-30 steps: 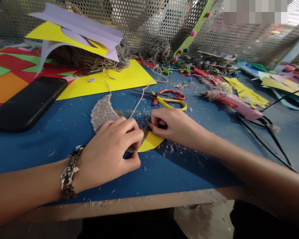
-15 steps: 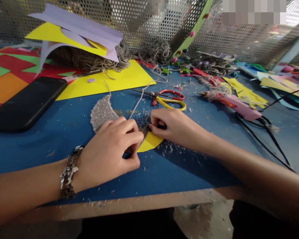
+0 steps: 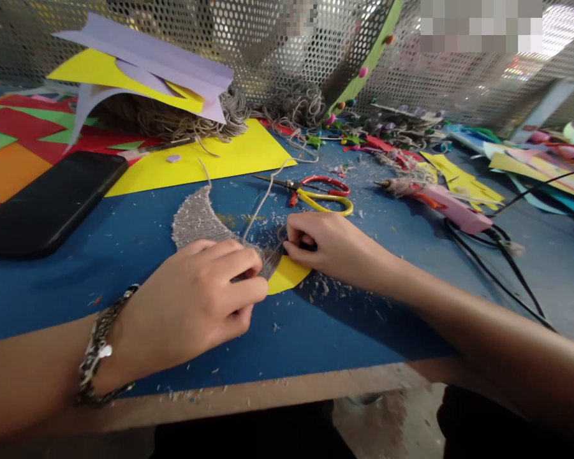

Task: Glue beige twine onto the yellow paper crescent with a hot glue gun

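A yellow paper crescent lies on the blue tabletop, most of it covered with grey yarn (image 3: 195,220); its bare yellow tip (image 3: 289,274) points right. My left hand (image 3: 205,299) is closed over the crescent's middle, fingers curled and pressed together, hiding part of it. At the crescent's right end, my right hand (image 3: 323,239) pinches thumb against forefinger on grey yarn, and the pinched bit is mostly hidden. A loose yarn strand (image 3: 263,207) rises from the crescent between my hands. Just beyond my right hand lie scissors (image 3: 323,191) with red and yellow handles.
A black phone (image 3: 52,204) lies at left beside a yellow sheet (image 3: 239,150) and coloured paper. Behind are purple paper (image 3: 148,54) and a yarn heap (image 3: 294,105). A pink glue gun (image 3: 440,197) with a black cable is at right. Fibre scraps litter the table.
My left hand has slid slightly left and down, showing more of the yarn-covered crescent near its fingertips. My right hand keeps its pinch in nearly the same place.
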Demonstrator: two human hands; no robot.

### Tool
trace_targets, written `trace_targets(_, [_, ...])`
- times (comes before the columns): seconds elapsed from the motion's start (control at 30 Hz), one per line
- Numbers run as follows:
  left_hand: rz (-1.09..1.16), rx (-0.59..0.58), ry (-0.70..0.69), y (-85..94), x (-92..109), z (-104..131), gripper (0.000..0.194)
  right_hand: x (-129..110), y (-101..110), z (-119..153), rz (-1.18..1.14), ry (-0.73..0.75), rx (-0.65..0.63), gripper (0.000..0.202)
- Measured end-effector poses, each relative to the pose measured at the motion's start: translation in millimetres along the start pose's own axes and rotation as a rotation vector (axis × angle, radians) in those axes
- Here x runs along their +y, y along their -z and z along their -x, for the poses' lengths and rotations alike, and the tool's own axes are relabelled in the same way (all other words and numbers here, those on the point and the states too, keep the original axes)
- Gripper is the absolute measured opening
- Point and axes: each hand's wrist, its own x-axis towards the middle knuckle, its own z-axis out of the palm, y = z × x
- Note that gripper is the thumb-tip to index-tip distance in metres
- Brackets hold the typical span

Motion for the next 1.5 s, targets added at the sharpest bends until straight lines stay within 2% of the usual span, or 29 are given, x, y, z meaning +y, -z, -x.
trace_targets(0.13, [-0.029, -0.020, -0.106, 3.8, -5.3, 10.1, 0.014, 0.4, -0.1, -0.3, 0.000, 0.005, -0.011, 0.014])
trace_targets(0.27, [-0.009, -0.019, -0.135, 6.7, -8.7, 15.1, 0.016, 1.1, -0.3, -0.8, 0.006, 0.012, 0.000, 0.015])
trace_targets(0.43, [0.018, -0.003, 0.039, 5.1, -2.6, 8.7, 0.002, 1.2, -0.4, -1.1, 0.015, 0.007, -0.012, 0.015])
trace_targets(0.63, [0.107, -0.036, 0.196, -2.7, 2.5, -3.6, 0.016, -1.4, 1.0, -0.8, 0.014, -0.009, -0.017, 0.015])
trace_targets(0.8, [0.151, -0.094, 0.230, -3.5, -1.1, -9.7, 0.022, -2.4, 1.2, -1.1, 0.003, -0.006, -0.013, 0.014])
trace_targets(1.5, [0.131, -0.043, 0.291, -7.1, 5.0, -14.6, 0.026, 1.6, -0.7, -1.0, 0.009, 0.010, -0.006, 0.013])
